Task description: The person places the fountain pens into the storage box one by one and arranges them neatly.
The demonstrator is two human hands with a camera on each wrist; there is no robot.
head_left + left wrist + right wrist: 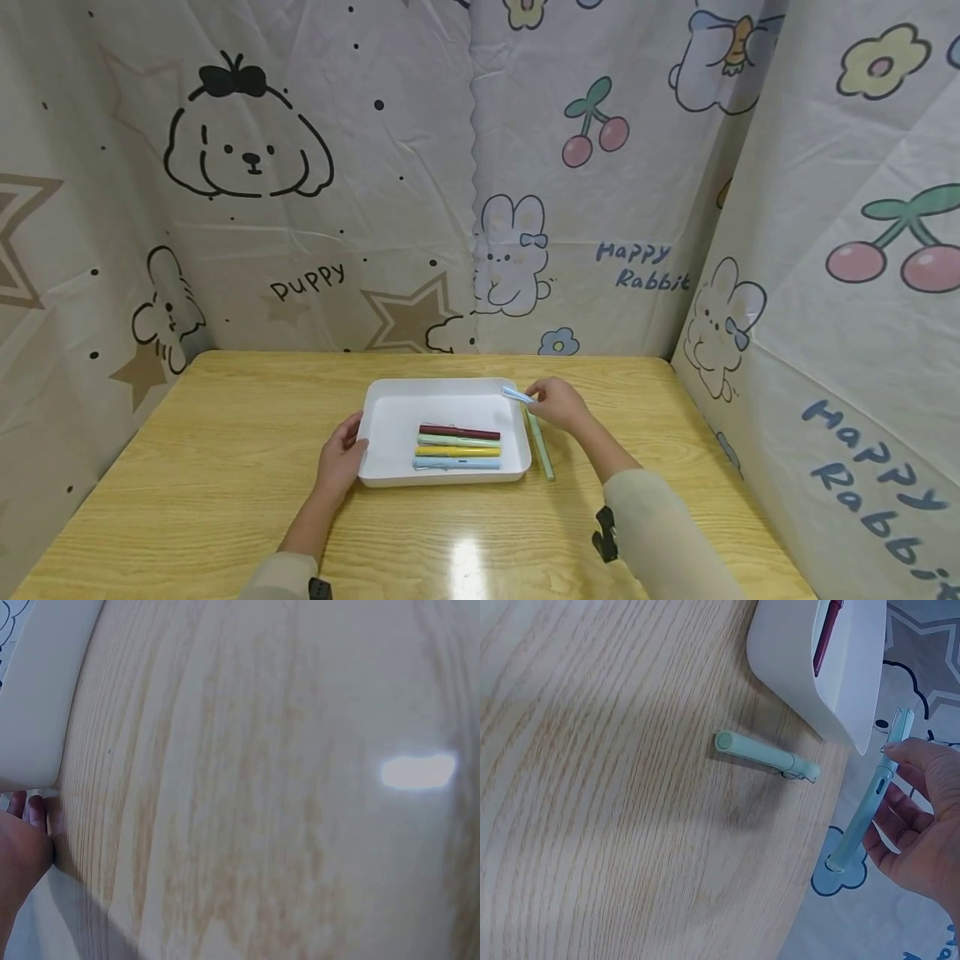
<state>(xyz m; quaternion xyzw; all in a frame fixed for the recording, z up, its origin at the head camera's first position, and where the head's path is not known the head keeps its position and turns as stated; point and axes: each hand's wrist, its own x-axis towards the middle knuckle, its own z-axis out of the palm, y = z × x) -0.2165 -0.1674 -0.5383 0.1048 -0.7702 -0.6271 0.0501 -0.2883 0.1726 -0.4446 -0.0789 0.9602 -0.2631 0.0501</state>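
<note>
Pens, six in view: four laid in the white tray (390,408), two outside it. Judging by that count, probably past halfway, with one in the fingers and one on the desk (255,450) to be dealt with. Inside the tray, toward its near side and roughly parallel: dark red pen (459,432) at the back, then pale green pen (459,441), yellow pen (457,452) and light blue pen (457,463) in front.

Held pen (866,802) up near the tray's far right corner: slim, light blue, with a wire clip toward one end and a small dark slot in the barrel. Pinched in the right hand (558,402), thumb on the clip end, other fingers bent behind. Just beside the tray's right wall, flat on the desk: green pen (757,750), clip end pointing away from the wearer.

Left hand (341,458) at the tray's left side, fingers slightly bent and touching the wall; cannot tell whether gripping the rim or merely steadying it.
</note>
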